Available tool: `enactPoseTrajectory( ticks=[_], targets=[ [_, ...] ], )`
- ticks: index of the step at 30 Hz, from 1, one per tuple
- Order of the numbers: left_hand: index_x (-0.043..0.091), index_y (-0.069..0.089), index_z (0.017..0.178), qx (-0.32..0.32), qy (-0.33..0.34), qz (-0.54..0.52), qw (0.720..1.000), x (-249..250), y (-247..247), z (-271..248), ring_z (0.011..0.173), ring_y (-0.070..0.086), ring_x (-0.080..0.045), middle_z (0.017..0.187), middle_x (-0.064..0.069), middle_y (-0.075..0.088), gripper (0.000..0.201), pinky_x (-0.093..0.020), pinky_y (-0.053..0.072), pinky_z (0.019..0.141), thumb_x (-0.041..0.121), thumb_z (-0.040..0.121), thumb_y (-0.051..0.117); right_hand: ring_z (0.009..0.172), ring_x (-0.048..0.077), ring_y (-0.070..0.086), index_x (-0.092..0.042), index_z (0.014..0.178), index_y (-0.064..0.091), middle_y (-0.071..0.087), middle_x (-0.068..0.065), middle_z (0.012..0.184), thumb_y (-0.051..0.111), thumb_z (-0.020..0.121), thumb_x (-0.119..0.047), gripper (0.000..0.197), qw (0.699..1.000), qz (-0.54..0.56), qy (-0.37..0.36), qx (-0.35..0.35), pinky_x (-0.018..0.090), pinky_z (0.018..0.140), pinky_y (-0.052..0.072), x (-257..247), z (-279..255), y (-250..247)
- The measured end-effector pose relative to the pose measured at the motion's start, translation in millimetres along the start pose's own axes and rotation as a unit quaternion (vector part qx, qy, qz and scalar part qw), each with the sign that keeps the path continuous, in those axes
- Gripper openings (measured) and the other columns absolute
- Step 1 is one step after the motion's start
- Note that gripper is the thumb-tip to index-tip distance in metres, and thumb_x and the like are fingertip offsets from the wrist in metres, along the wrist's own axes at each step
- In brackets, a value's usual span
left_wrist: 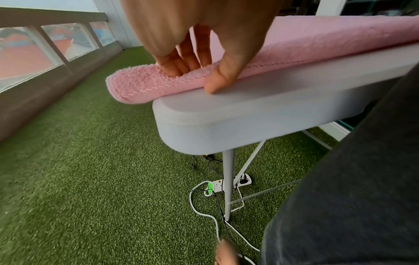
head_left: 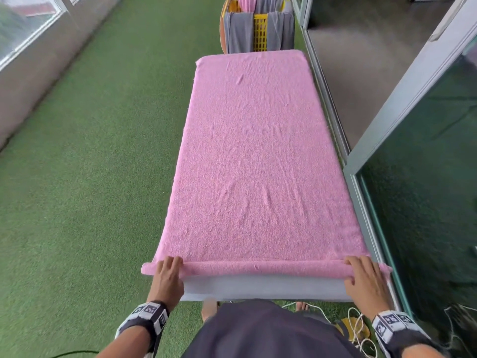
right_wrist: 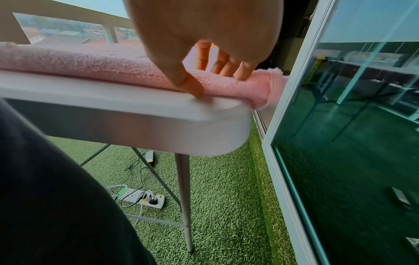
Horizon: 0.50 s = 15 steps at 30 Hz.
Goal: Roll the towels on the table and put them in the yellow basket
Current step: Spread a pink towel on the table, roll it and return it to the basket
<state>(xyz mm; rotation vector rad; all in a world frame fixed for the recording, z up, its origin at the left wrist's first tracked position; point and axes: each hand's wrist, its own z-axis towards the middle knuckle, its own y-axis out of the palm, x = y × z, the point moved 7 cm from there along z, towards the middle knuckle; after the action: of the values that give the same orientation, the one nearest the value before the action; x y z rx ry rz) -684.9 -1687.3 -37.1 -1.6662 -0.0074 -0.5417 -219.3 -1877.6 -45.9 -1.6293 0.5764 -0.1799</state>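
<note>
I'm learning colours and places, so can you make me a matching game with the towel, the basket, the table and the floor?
Things:
1. fluffy pink terry towel
2. yellow slotted plastic basket
3. pale grey plastic folding table
4. green artificial grass floor

Matches:
A. past the table's far end, grey towels draped on it
B. under the table, with cables lying on it
C. spread flat, near edge just rolled
D. mostly covered, only its near edge showing

Pairs: 1-C, 2-A, 3-D, 4-B
</note>
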Motion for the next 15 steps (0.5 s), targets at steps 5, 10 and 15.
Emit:
enactPoseTrajectory(
  ticks=[5,10,15],
  targets=[
    [0.008,0.067,0.088,0.004,-0.014,-0.009,1.0,-9.7,-1.9,5.5,0.078,0.059,-0.024,0.086,-0.004,0.067,0.045,-0.033,0.049,0.068,-0.023,0.055,0.071,0.094,0.022,0.06,-0.018,0.098,0.068,0.066,-0.003,0.101,0.073,0.067,0.006,0.04,1.0,0.007,0.005,0.007,0.045,0.085,0.048,0.4,8.2,-7.4],
    [0.012,0.061,0.071,-0.036,-0.025,0.008,0.999,-4.2,-9.3,14.4,0.062,0.053,-0.021,0.067,0.003,0.059,0.018,-0.027,0.04,0.054,0.009,0.08,0.046,0.09,0.016,0.059,-0.026,0.102,0.069,0.07,-0.007,0.1,0.063,0.083,-0.013,0.024,0.999,-0.026,0.019,-0.033,0.038,0.086,0.039,2.4,22.9,-12.8],
    [0.012,0.05,0.092,-0.071,-0.044,0.025,0.996,0.2,-12.7,38.8,0.064,0.049,-0.019,0.072,0.002,0.053,0.012,-0.028,0.036,0.061,0.002,0.088,0.043,0.082,0.019,0.059,-0.023,0.109,0.057,0.065,-0.004,0.092,0.056,0.088,-0.012,0.024,0.999,-0.04,0.011,-0.013,0.039,0.085,0.033,-5.9,42.7,-23.1]
  ],
)
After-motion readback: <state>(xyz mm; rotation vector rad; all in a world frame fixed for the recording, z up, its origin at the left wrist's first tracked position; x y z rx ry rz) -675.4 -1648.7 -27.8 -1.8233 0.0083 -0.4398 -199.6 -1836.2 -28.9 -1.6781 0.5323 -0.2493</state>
